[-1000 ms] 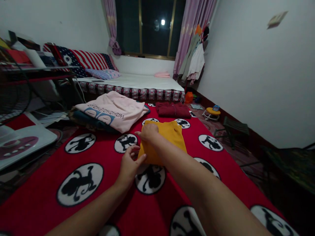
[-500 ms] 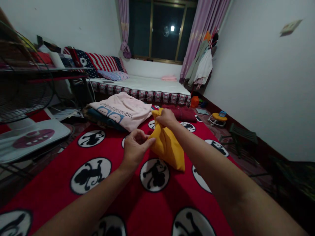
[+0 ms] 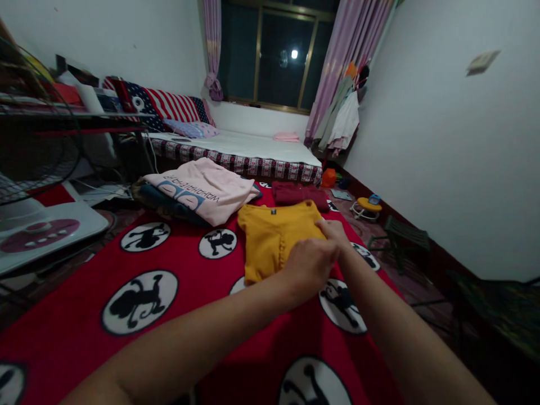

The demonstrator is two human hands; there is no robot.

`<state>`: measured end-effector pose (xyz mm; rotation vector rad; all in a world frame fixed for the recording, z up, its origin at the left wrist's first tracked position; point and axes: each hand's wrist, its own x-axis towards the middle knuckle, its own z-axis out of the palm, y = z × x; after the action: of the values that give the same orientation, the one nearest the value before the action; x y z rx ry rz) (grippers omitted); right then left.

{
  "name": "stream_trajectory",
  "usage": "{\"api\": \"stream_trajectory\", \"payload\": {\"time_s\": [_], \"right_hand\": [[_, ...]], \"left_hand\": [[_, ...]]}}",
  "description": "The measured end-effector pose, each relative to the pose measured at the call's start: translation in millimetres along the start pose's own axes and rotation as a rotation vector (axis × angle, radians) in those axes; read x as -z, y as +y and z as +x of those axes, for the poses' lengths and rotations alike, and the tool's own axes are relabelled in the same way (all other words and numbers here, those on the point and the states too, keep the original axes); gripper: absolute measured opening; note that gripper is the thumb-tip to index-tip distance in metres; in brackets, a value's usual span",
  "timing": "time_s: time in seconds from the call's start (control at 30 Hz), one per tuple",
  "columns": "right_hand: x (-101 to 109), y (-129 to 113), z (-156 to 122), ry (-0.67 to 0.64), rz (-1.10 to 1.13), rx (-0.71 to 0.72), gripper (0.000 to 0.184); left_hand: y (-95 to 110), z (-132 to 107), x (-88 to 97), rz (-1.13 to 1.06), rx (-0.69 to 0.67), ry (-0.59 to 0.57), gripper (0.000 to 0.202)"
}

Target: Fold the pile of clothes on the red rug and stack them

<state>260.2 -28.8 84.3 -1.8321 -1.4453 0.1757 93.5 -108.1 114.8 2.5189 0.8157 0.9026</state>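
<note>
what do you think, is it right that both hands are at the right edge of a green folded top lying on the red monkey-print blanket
No: the folded top is mustard yellow, not green. The head view shows it on the red monkey-print blanket, with the left hand and right hand at its right edge.

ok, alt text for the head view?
A person's left hand and right hand touch the right edge of a folded yellow top lying flat on a red blanket. A pink T-shirt lies beyond it to the left.
</note>
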Motion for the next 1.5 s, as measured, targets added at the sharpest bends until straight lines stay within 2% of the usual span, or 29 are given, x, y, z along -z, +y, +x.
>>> {"api": "stream_trajectory", "payload": {"time_s": [0.03, 0.1, 0.17, 0.27, 0.33, 0.43, 0.53, 0.63, 0.73, 0.83, 0.93, 1.0, 1.07, 1.13, 1.23, 1.27, 1.33, 1.43, 1.5], "right_hand": [[1.6, 15.3, -11.5, -0.009, -0.050, -0.047, 0.017], [5.3, 36.7, -29.3, 0.019, -0.174, -0.100, 0.016], [7.4, 44.0, -37.5, 0.058, -0.295, -0.085, 0.024], [4.0, 34.7, -33.2, 0.049, -0.355, -0.015, 0.030], [-2.3, 23.6, -24.9, 0.024, -0.345, -0.020, 0.031], [-13.6, 11.8, -14.6, 0.029, -0.346, -0.077, 0.036], [-23.3, 8.9, -9.8, 0.105, -0.359, -0.036, 0.039], [-29.9, 9.4, -4.9, 0.146, -0.387, -0.020, 0.042], [-34.7, 9.0, 3.6, 0.077, -0.441, -0.067, 0.057], [-37.5, 9.3, 11.9, 0.002, -0.495, -0.097, 0.067], [-36.0, 13.4, 16.1, -0.012, -0.513, -0.052, 0.045], [-32.6, 18.9, 17.1, 0.048, -0.443, 0.002, 0.030], [-29.2, 26.1, 18.5, 0.154, -0.286, 0.032, 0.028], [-27.7, 34.8, 20.8, 0.236, -0.081, 0.034, 0.030], [-29.4, 49.0, 23.9, 0.188, 0.119, -0.029, 0.034], [-30.2, 53.0, 24.2, 0.164, 0.120, -0.063, 0.034], [-31.0, 57.4, 23.9, 0.188, 0.037, -0.091, 0.033], [-32.1, 49.1, 22.6, 0.297, -0.062, 0.040, 0.028], [-36.5, 33.6, 23.4, 0.256, -0.009, 0.176, 0.026]], "left_hand": [[-3.4, -10.2, -18.4, -0.023, -0.017, -0.055, 0.011], [-8.7, -29.8, -41.4, -0.070, -0.061, -0.164, 0.021], [-13.1, -42.6, -44.1, -0.093, -0.054, -0.196, 0.028], [-26.7, -43.8, -23.3, -0.097, 0.041, -0.115, 0.025], [-45.7, -36.8, -4.6, -0.053, 0.132, -0.021, 0.023], [-89.8, -24.9, 20.4, 0.082, 0.301, 0.147, 0.023], [-140.0, -13.9, 39.9, 0.136, 0.482, 0.302, 0.033], [-178.8, -0.4, 51.2, 0.128, 0.664, 0.324, 0.039], [-200.4, 14.4, 52.0, 0.092, 0.758, 0.263, 0.041], [-210.0, 25.2, 47.2, 0.025, 0.768, 0.229, 0.038], [-213.0, 31.5, 46.7, -0.058, 0.738, 0.217, 0.027], [-212.3, 36.2, 50.4, -0.126, 0.695, 0.215, 0.022], [-209.9, 42.5, 54.6, -0.216, 0.626, 0.202, 0.024], [-207.5, 49.6, 55.1, -0.469, 0.565, 0.173, 0.030], [-206.5, 57.0, 44.1, -0.934, 0.610, 0.145, 0.027], [-207.0, 57.9, 37.8, -1.014, 0.650, 0.149, 0.023], [-208.1, 57.5, 24.3, -1.038, 0.705, 0.175, 0.017], [-207.1, 54.8, 9.6, -1.054, 0.706, 0.231, 0.014], [-203.5, 54.8, 6.4, -1.061, 0.686, 0.256, 0.017]]}}
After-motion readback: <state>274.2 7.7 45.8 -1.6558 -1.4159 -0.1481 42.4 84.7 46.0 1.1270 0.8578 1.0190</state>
